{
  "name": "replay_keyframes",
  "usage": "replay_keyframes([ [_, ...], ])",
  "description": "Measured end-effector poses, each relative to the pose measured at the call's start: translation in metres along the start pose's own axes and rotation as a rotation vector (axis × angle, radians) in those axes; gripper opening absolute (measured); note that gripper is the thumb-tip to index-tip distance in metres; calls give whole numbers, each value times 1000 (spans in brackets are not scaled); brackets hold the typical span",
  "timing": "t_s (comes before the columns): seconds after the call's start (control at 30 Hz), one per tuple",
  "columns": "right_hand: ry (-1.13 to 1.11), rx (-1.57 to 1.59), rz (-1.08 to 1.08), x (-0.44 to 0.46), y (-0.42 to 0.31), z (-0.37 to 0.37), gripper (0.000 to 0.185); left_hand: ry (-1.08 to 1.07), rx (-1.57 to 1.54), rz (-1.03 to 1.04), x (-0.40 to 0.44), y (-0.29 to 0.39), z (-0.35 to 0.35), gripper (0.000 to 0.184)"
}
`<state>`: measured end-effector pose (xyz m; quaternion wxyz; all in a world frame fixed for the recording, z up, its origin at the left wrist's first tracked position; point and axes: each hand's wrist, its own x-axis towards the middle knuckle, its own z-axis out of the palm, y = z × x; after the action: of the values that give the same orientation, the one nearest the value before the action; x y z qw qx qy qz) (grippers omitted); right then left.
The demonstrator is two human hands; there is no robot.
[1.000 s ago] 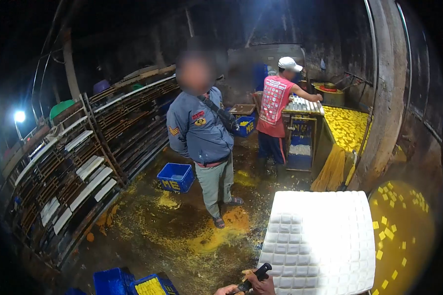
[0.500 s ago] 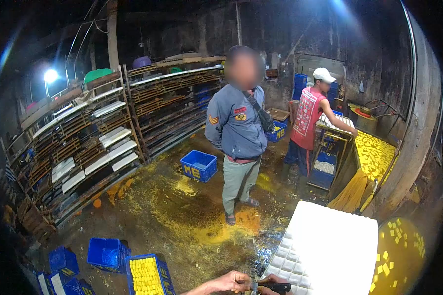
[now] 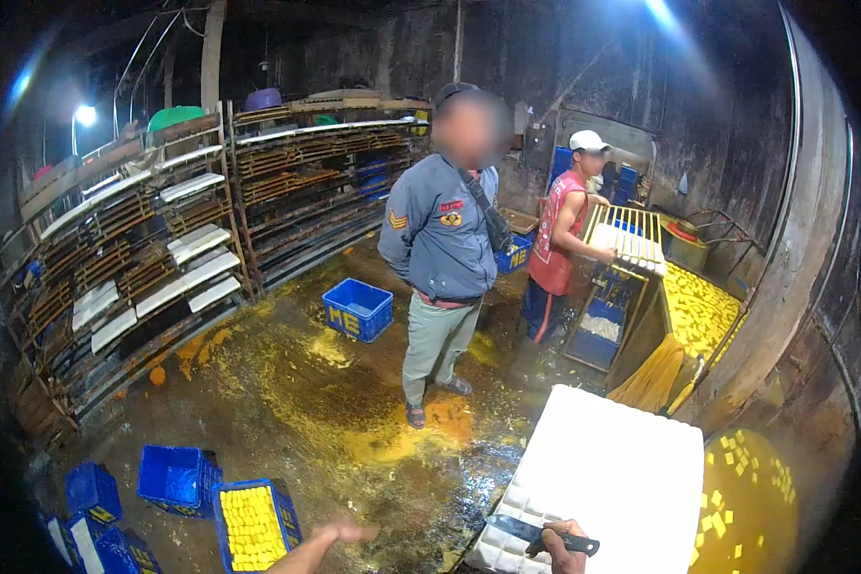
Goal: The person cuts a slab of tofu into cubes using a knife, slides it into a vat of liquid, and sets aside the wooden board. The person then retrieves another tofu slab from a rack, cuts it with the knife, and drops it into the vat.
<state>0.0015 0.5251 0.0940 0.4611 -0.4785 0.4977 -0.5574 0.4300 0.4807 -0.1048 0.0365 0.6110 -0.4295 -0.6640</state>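
My right hand (image 3: 562,547) is closed around the dark handle of a knife (image 3: 523,528). Its blade points left, over the near left edge of a large white tofu slab (image 3: 612,469). Cut lines divide the slab's left side into squares. My left hand (image 3: 346,532) is off to the left, away from the slab, with fingers stretched out and slightly blurred; nothing shows in it. Beside that arm stands a blue crate (image 3: 289,521) filled with rows of yellow blocks (image 3: 253,526).
Yellow pieces float in a round vat (image 3: 751,507) right of the slab. One person (image 3: 445,239) stands ahead; another (image 3: 557,234) holds a slatted frame (image 3: 627,239) by a yellow-filled trough (image 3: 698,306). Blue crates (image 3: 177,478) sit on the wet floor. Shelving (image 3: 153,249) lines the left.
My hands were together at the knife; my left hand has moved away left, and the knife now lies over the slab's edge. The far person has raised a slatted frame. The view has shifted.
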Motion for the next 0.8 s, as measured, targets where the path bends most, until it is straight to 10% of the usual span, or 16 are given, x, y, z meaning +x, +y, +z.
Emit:
replay_keyframes([
  [0.07,8,21,55,-7,7,-6,18,-1,1109,-229,24,-44,3,100],
  [0.13,-22,142,85,-12,7,-1,18,423,291,84,18,-46,32,94],
  [0.43,-167,-55,148,-20,-38,60,13,308,-72,803,-77,131,137,53],
  [0.8,-215,-9,291,-35,-20,69,10,73,-149,615,-106,148,156,22],
])
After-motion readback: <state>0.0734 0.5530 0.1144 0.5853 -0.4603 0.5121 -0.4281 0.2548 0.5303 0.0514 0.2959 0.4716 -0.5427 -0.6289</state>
